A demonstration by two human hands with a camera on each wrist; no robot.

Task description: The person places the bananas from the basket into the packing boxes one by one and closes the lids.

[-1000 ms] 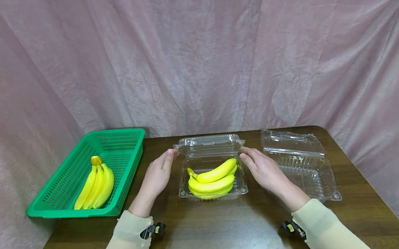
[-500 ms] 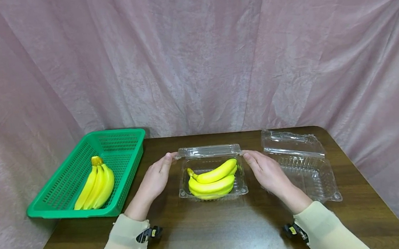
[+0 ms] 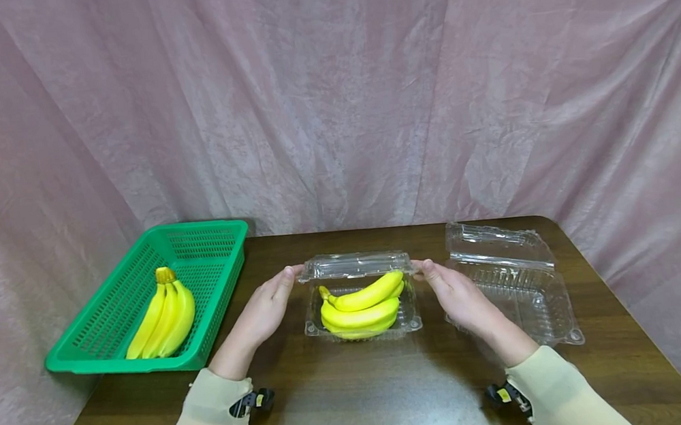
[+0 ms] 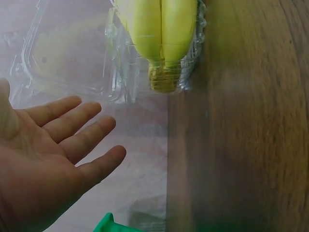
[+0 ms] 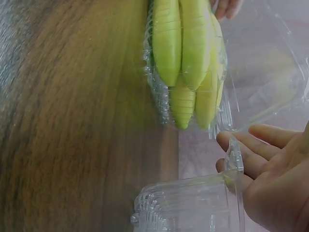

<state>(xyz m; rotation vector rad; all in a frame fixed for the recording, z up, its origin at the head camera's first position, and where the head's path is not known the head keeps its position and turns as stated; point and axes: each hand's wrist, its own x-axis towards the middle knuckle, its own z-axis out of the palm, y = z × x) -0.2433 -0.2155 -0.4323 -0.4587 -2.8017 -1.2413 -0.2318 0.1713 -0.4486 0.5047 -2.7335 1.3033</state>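
A bunch of yellow bananas (image 3: pixel 363 318) lies in a clear plastic clamshell container (image 3: pixel 413 315) at mid-table. Its hinged lid (image 3: pixel 354 264) leans forward over the back part of the fruit. My left hand (image 3: pixel 265 306) is at the lid's left end, fingertips right by its edge. In the left wrist view that hand (image 4: pixel 63 145) has its fingers extended and spread. At the lid's right end is my right hand (image 3: pixel 461 297), also with fingers extended. The right wrist view shows this hand (image 5: pixel 275 169) beside the lid, palm visible, nothing gripped.
A second clear clamshell container (image 3: pixel 518 301) stands at the right with its lid raised, close to my right forearm. At the left, a green plastic basket (image 3: pixel 222 326) holds another banana bunch (image 3: pixel 162 318). A pink curtain (image 3: pixel 330 104) hangs behind the wooden table (image 3: pixel 358 395).
The middle container's lid has tipped from leaning back to over the rear of the bananas, with both hands following at its ends. The bananas and the other container have stayed put.
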